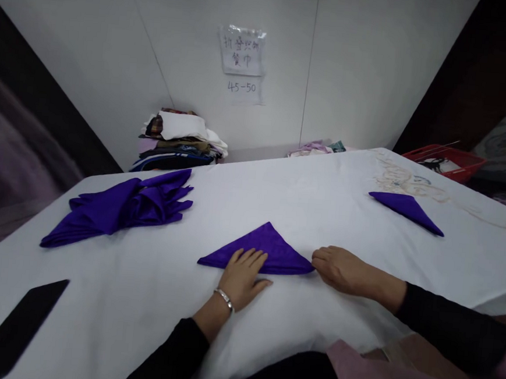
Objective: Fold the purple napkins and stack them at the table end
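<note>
In front of me a purple cloth napkin (270,246), folded into a triangle, lies on the white-covered table with its point away from me. My left hand (242,277) rests flat on its near folded edge, fingers stretched out, a silver bracelet at the wrist. At the triangle's right corner, my right hand (336,269) pinches the tip between closed fingers. Further off to the right lies another folded purple napkin (409,210). A loose pile of purple napkins (120,205) sits at the left.
A flat black object (18,329) lies at the near left of the white tablecloth (138,309). Behind the table's far edge are stacked folded clothes (180,140) and pinkish cloth (311,149). A red basket (448,161) stands beyond the right edge. Handwritten paper signs (242,57) hang on the wall.
</note>
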### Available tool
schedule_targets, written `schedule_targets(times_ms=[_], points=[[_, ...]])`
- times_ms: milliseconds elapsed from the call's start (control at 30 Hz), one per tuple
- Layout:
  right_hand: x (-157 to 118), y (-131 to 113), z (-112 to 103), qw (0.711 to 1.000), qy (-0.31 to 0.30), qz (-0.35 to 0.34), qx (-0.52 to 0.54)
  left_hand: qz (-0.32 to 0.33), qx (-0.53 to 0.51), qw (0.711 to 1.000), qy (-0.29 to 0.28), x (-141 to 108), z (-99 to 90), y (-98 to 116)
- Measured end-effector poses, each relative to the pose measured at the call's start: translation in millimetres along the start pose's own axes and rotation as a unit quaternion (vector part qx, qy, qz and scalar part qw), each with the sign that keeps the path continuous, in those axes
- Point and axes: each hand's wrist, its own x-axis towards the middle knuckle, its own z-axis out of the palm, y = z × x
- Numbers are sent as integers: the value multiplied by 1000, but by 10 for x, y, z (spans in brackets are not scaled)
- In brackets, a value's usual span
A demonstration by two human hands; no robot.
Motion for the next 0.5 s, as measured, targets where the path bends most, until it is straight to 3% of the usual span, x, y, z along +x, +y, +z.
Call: schedule_targets(times_ms=[200,367,433,500], points=[[-68,-355,-346,997,-47,-28,47,25,-85,996,20,51,128,745],[111,-456,-516,992,-46,-63,102,-41,-196,979,26,-15,144,918],[208,-424,-485,983,-18,-65,171,-100,-280,954,40,-75,126,915],[293,-375,-378,956,16,-38,290,-178,-427,883,85,-141,104,909]])
